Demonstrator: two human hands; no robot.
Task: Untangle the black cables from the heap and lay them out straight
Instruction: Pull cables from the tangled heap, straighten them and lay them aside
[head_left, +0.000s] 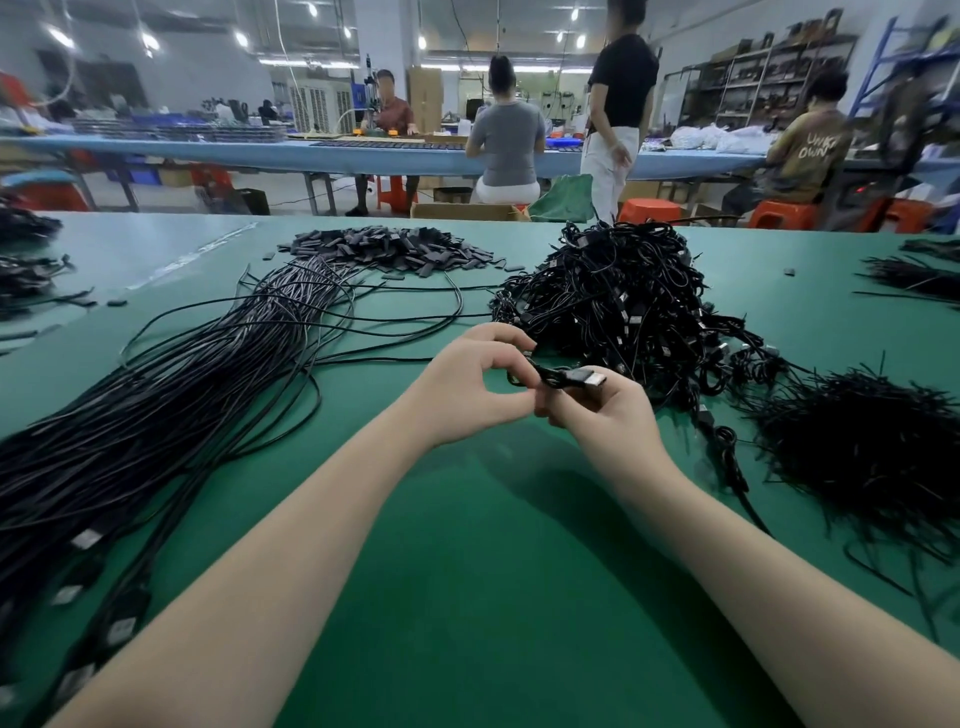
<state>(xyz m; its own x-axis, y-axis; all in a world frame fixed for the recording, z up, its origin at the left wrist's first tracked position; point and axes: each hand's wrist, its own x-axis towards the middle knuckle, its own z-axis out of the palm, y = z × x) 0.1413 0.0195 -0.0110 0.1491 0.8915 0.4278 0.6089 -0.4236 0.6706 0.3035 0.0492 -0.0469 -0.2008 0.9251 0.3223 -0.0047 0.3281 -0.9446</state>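
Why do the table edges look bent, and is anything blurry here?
Head view: the wide-angle lens bows the green table; the hands and USB plug look sharp, the background workers soft; overhead lamps cast a shadow under the arms.

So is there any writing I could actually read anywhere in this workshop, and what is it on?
"UNK OWN", partly legible, possibly "UNKNOWN": white print on the back of the brown T-shirt of the seated person at far right.
Labels on the cardboard boxes and shelf goods: too blurred to read.
USB plug held in the hands: no readable marking.
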